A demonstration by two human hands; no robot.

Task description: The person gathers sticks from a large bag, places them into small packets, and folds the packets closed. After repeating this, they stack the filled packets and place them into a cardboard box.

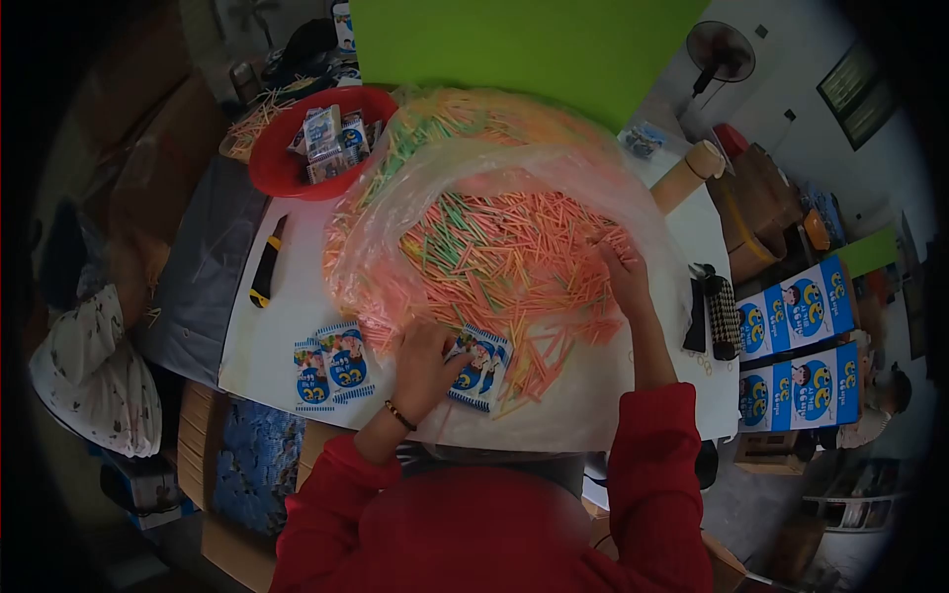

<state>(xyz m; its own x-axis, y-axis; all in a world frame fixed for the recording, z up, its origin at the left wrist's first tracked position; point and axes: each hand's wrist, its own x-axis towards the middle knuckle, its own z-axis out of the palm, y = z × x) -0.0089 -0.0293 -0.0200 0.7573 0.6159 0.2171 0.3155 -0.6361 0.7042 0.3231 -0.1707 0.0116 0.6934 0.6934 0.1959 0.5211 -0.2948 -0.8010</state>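
Several packs [344,360] at your left grip [423,364], many sticks [494,247] loose around right grip [627,273]; can't tell if either pinches.

"What are the thin sticks [504,237] like?"
"Pink, green and yellow, heaped crisscross at the frame's centre, some loose just below."
"And the printed packets [344,358]?"
"Blue and white, flat, overlapping, at lower centre and left of it."

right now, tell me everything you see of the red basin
The red basin is round, wide-rimmed and plastic-looking. It sits open side up at the white table's far left, against the clear bag of coloured sticks, holding a loose heap of small packets. Neither hand touches it; its underside is hidden.
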